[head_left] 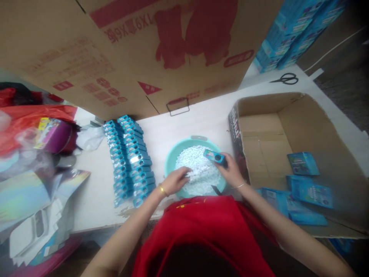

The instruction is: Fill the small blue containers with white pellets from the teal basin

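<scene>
White pellets fill the teal bowl [173, 161] at the desk's near edge. Left hand [175, 181] pinches pellets [196, 169]; right hand [232, 171] grips a blue box [215, 156], long axis pointing left toward them.

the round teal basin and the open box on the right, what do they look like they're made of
The round teal basin looks like moulded plastic: even colour, smooth rounded rim with a grey tab. The open brown box looks like matte corrugated cardboard: folded flaps, creased floor. The small white pieces in the basin are too small to tell.
</scene>
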`<state>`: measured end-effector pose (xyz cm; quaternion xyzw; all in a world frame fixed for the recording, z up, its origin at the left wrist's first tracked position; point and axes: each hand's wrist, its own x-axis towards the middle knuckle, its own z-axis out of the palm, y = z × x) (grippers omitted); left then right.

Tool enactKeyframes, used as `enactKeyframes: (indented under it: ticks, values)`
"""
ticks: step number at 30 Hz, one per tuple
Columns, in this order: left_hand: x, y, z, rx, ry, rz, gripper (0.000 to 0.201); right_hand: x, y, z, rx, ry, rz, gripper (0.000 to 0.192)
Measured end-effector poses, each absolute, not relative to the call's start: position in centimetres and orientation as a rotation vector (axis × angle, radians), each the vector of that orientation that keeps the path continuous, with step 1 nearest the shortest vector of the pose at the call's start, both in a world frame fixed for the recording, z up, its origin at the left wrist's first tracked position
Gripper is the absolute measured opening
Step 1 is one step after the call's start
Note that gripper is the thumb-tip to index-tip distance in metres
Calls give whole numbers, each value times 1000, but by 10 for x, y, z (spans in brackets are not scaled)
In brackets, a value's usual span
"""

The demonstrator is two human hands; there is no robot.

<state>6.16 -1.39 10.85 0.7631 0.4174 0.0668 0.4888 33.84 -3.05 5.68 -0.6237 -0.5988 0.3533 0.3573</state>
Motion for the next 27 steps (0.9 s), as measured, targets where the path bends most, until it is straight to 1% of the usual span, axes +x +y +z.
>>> enactKeyframes:
  ticks: [3,8,10,14,18,22,24,27]
  values:
    - [64,4,146,2004,1060,47,26,332,-34,57,-1517,-1763,891,37]
    - [95,19,194,2263,1177,-437,21,322,-40,54,-1465,-1886,861,46]
    - [110,20,207,2322,1185,-554,20,320,-40,52,-1461,-1901,849,47]
    - [130,19,216,2367,1147,-637,21,320,-40,49,-1479,-1937,834,46]
    - [133,17,211,2396,1128,-605,24,319,-38,48,-1492,-1964,866,48]
    - [109,22,193,2464,1132,-484,25,321,-37,46,-1510,-1940,894,47]
    - [92,28,171,2452,1208,-421,27,323,-35,46,-1532,-1894,889,45]
    - [75,35,117,2357,1333,-402,29,326,-32,47,-1565,-1788,877,40]
